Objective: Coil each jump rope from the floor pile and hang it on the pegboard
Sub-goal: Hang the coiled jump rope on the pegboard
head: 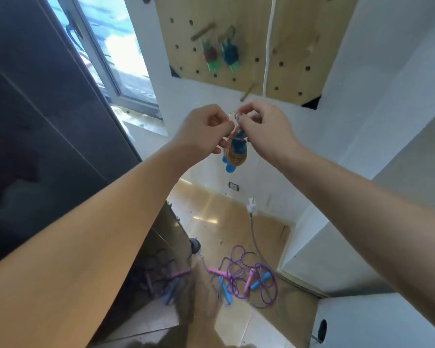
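An orange jump rope (234, 149) wound around its blue handles hangs between both raised hands. My left hand (204, 129) pinches the coil from the left, and my right hand (264, 124) pinches its top loop from the right. Just above them, on the wall, is the wooden pegboard (251, 79) with a bare peg (246, 92) at its lower edge. Two coiled ropes, one reddish with green handles (209, 56) and one dark blue (229, 52), hang on the board. Down on the floor lies a pile of purple ropes (239, 277) with pink and blue handles.
A white cord (268, 46) runs down over the pegboard. A dark glossy panel (48, 121) stands at the left, beside a window (116, 51). White cabinets (362, 247) stand at the right. A plug and grey cable (252, 209) sit by the wall near the floor.
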The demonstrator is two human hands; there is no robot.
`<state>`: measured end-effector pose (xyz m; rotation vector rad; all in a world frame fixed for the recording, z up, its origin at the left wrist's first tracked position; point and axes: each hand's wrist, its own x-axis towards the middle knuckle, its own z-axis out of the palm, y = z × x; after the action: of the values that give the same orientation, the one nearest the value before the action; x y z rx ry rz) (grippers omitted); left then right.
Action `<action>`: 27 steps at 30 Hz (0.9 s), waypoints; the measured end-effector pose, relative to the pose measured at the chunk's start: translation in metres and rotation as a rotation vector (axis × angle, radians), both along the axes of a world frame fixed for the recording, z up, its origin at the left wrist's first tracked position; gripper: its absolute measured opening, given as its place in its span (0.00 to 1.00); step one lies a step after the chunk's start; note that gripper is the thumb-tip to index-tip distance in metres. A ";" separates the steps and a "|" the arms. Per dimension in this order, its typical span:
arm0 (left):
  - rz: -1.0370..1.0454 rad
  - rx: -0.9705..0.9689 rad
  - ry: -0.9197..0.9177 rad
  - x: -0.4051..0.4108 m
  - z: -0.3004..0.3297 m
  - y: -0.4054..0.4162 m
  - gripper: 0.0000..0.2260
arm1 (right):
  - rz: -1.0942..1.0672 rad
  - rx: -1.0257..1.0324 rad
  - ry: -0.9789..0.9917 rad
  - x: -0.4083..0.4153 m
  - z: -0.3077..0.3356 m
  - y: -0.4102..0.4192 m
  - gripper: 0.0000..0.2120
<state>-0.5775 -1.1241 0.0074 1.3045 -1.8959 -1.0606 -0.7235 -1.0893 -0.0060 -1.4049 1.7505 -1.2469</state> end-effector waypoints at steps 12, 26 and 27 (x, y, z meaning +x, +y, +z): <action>-0.032 -0.122 -0.102 -0.033 0.061 -0.073 0.04 | -0.071 -0.070 0.133 -0.031 0.062 -0.055 0.05; 0.044 -0.094 -0.229 -0.089 0.065 -0.194 0.05 | -0.027 0.001 0.360 -0.081 0.075 -0.176 0.07; 0.046 -0.090 -0.239 -0.092 0.064 -0.204 0.05 | -0.036 0.002 0.365 -0.082 0.074 -0.184 0.07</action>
<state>-0.6691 -1.3277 0.0712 1.4695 -2.0501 -0.8159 -0.8050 -1.2737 0.0680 -1.6890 2.0216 -1.0532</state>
